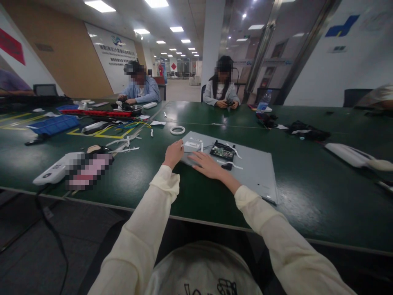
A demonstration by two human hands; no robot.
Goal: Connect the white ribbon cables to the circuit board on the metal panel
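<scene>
Fingers beside a printed label on a grey panel

Our left hand bends its fingers at the panel's left edge; we cannot tell whether they grip it. Our right hand lies palm down over the panel, fingers loosely spread, holding nothing we can see. The panel lies flat on the green surface before us. Just beyond our fingers is the white label, its print too small to read. Further along the panel we see a circuit board and white strips. Past its far left corner lies a white ring. Nearer us, black lettering on our shirt is cut off by the view. To our left, a white device bears dark markings we cannot make out. Across the surface, a bottle wears a blue label. Behind a seated person, a wall sign carries a blue emblem, Chinese characters and smaller Latin lettering, too blurred for us to read fully. A blue-and-yellow logo marks the wall at right.
</scene>
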